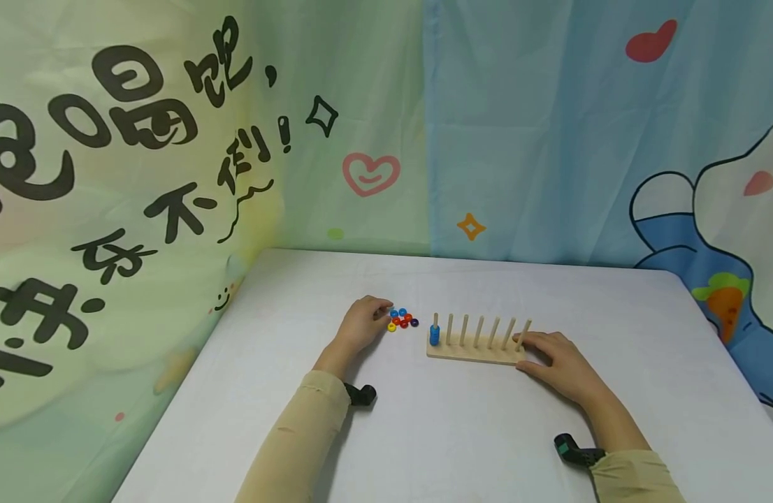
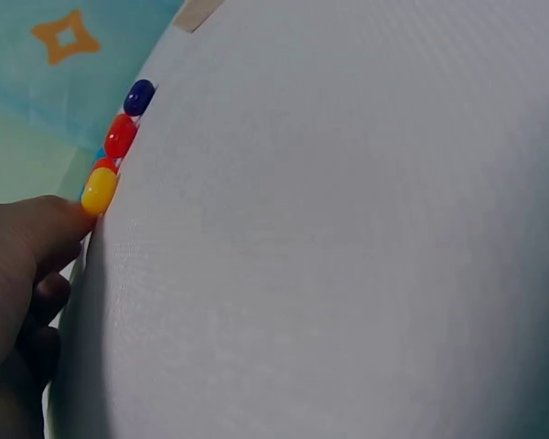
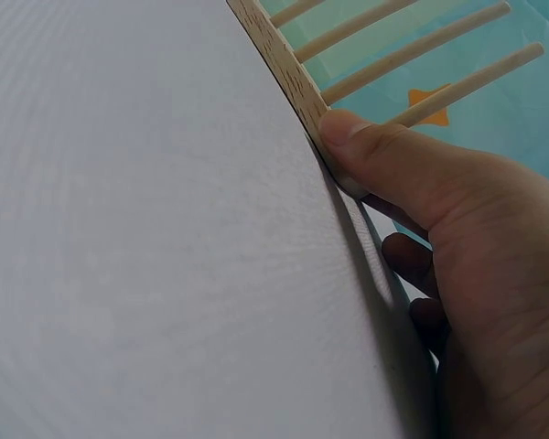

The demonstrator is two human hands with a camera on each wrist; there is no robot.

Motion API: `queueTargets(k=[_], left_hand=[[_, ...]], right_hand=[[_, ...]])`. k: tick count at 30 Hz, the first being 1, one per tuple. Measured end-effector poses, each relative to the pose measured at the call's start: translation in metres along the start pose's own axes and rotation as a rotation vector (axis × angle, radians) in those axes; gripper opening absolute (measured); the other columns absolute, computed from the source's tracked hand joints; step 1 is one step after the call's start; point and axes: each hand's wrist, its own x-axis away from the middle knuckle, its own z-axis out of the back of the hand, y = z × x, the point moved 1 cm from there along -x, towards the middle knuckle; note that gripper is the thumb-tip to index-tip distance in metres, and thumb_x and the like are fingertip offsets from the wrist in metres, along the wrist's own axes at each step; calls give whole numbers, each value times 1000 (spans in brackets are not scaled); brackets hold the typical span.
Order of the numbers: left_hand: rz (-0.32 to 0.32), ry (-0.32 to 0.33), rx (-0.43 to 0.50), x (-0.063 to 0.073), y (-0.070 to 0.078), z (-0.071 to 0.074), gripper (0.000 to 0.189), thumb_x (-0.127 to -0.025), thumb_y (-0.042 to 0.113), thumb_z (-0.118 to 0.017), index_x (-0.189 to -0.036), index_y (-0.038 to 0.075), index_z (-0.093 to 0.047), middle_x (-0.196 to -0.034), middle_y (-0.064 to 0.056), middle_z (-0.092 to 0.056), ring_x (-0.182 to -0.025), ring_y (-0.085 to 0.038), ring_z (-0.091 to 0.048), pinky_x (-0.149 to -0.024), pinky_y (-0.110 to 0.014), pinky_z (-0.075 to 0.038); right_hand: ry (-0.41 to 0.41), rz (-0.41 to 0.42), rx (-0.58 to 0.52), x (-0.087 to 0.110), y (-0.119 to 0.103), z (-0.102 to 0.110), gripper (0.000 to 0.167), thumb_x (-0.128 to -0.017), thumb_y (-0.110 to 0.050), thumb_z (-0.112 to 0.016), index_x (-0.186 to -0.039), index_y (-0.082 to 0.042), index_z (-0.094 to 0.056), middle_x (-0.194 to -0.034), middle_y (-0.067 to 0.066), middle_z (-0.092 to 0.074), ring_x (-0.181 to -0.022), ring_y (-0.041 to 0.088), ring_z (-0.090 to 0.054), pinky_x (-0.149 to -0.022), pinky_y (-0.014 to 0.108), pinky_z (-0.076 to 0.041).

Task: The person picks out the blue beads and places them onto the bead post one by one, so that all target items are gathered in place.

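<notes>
My left hand [image 1: 364, 323] is at the left side of a small cluster of loose beads, fingertips right at a blue bead [image 1: 394, 314]. In the left wrist view its thumb overlaps the lower end of a yellow bead [image 2: 99, 190]; a red bead [image 2: 121, 136] and a dark blue bead [image 2: 140, 97] lie beyond. My right hand [image 1: 559, 363] grips the right end of a wooden peg board [image 1: 474, 355], thumb on the front edge and fingers behind. Blue beads [image 1: 434, 335] are stacked on the leftmost peg; the other upright pegs [image 3: 439, 57] are bare.
A white-covered table [image 1: 424, 433] lies under everything. Printed cloth curtains [image 1: 518, 140] hang behind and to the left of it. Each wrist wears a black camera mount, like the one on the left wrist [image 1: 361, 395].
</notes>
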Motion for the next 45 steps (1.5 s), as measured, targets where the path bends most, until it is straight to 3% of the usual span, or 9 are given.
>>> queueTargets(k=[6, 23, 29, 35, 45], left_hand=[[21, 1, -26, -1, 3, -2, 31, -95, 28, -67, -125, 20, -67, -123, -3, -64, -111, -21, -59, -101, -38, -49], [21, 3, -78, -3, 6, -3, 26, -94, 33, -68, -116, 21, -71, -115, -2, -64, -104, -19, -59, -98, -38, -49], [17, 0, -55, -3, 5, -2, 27, -95, 34, -67, -117, 19, -71, -117, -3, -65, -108, -22, -59, -100, -39, -48], [11, -4, -12, -4, 6, 3, 29, -95, 32, -67, -120, 16, -69, -112, -3, -66, -101, -19, -58, -95, -38, -49], [-13, -21, 30, -3, 18, 12, 31, -98, 32, -63, -125, 17, -66, -111, 1, -68, -93, -14, -58, -85, -32, -52]], right_hand=[[1, 3, 6, -1, 0, 0, 51, -87, -40, -75, -129, -14, -63, -130, 14, -62, -120, 33, -50, -101, 59, -37], [7, 9, 10, 1, 0, -1, 51, -86, -39, -75, -128, -14, -63, -131, 14, -62, -120, 34, -49, -101, 59, -37], [-4, 6, 17, 0, 0, 0, 51, -87, -39, -75, -129, -13, -62, -131, 14, -62, -122, 35, -49, -102, 59, -36], [-1, 12, 23, 0, 0, 0, 52, -87, -39, -75, -129, -12, -62, -131, 15, -62, -121, 35, -49, -102, 59, -37], [4, 12, 19, -1, 2, -2, 52, -87, -40, -75, -129, -13, -62, -131, 14, -62, -121, 34, -50, -102, 59, -37]])
